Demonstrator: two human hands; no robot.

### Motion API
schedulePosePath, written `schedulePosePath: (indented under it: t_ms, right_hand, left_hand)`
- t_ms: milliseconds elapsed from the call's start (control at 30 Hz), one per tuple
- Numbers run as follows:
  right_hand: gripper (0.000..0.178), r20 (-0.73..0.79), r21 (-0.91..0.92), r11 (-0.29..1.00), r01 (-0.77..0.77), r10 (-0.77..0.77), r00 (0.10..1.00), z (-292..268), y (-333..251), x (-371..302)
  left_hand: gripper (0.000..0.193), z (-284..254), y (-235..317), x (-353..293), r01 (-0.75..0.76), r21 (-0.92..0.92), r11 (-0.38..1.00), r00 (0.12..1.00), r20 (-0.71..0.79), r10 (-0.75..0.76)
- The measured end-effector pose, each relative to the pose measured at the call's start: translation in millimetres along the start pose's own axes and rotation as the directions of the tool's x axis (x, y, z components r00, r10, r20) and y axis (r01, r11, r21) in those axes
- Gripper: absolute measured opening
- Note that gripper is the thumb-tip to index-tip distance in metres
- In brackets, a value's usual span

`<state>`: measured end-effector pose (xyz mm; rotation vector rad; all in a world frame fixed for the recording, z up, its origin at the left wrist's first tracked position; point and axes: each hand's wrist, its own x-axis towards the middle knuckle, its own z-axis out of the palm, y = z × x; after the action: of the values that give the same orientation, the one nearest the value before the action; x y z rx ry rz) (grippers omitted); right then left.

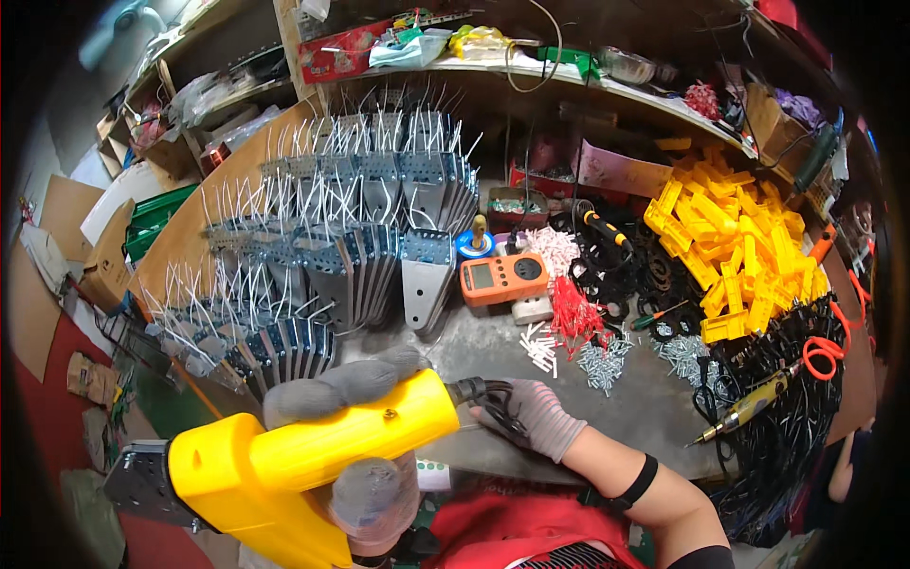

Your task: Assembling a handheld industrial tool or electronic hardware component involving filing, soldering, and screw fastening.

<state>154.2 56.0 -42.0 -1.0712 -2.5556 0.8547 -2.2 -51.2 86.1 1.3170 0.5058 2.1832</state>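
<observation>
Nearest, the gloved left hand (372, 495) wraps around a yellow tool (346, 444) at the table's (616, 422) near edge; the right hand (540, 417) grasps its black cable (498, 403). Beyond, a small open box (519, 221) holds tiny pale parts (517, 206); farther, a red box (332, 59) stands shelved.

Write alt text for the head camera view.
A person's gloved left hand grips a yellow device while the gloved right hand holds its black cord. Beyond them, a cluttered workbench bears rows of metal parts, an orange meter and a heap of yellow plastic pieces.
</observation>
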Motion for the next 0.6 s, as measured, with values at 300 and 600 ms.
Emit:
schedulePosePath:
  t_ms: [300, 600]
  right_hand:
    - [0.015, -0.702, 0.417, 0.904, 0.091, 0.256, 0.664, -114, 36, 39]
    - [0.028, -0.284, 0.163, 0.981, -0.101, 0.145, 0.948, -144, 70, 115]
  left_hand:
    - [0.029, -21, -72, -77, 0.497, 0.429, 0.755, 0.867, -0.288, -0.407]
    - [0.053, 8, -163, -64, 0.581, -0.665, 0.470, 0.549, -0.106, -0.829]
